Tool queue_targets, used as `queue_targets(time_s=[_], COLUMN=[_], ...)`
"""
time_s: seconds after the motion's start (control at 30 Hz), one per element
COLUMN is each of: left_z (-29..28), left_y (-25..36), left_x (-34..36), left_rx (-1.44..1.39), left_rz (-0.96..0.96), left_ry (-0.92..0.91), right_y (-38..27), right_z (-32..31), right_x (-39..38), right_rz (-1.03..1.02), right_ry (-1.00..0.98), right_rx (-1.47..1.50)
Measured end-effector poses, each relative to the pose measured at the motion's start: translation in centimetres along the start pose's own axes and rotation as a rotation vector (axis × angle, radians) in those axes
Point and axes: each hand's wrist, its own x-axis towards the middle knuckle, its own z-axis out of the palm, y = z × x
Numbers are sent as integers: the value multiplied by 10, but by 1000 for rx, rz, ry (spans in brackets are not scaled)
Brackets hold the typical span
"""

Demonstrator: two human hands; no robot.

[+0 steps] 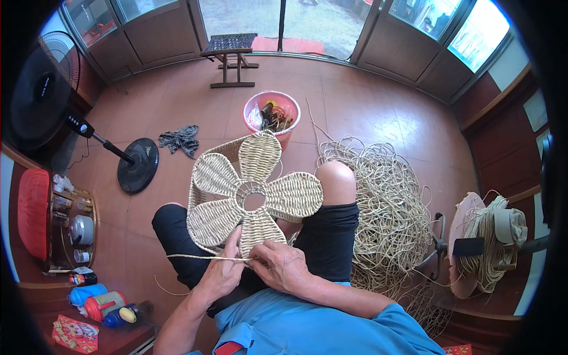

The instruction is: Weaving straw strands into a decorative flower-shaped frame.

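Observation:
A woven straw-coloured basket (216,213) with a flower-shaped face of several petals around a round central hole rests on my lap. My left hand (223,267) grips the near petal's lower left edge, its index finger stretched up against the weave and other fingers partly hidden. A strand of twisted straw cord (186,256) runs from the left across that hand to the petal's near rim. There my right hand (281,267) is closed, pinching the cord at the rim; its fingertips are partly hidden under the hand.
Beyond the basket stands a pink bucket (284,135) holding assorted things. A large heap of loose cord (387,207) lies right of my knee. A low stool (232,47), a grey cloth (180,141), a standing fan (137,165) and a round wooden board (464,248) stand or lie around.

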Motion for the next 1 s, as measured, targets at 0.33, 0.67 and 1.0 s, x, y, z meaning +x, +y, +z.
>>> queue_targets(time_s=[0.33, 0.67, 1.0], left_z=[11, -5, -21], left_y=[12, 10, 12], left_x=[-7, -6, -17], left_rx=[362, 563, 764], left_rz=[109, 315, 329], left_ry=[111, 62, -102], right_y=[2, 4, 4], right_z=[4, 5, 5], right_x=[-2, -2, -3], right_rz=[-19, -15, 2], right_ry=[54, 57, 46], right_rx=[0, 13, 0])
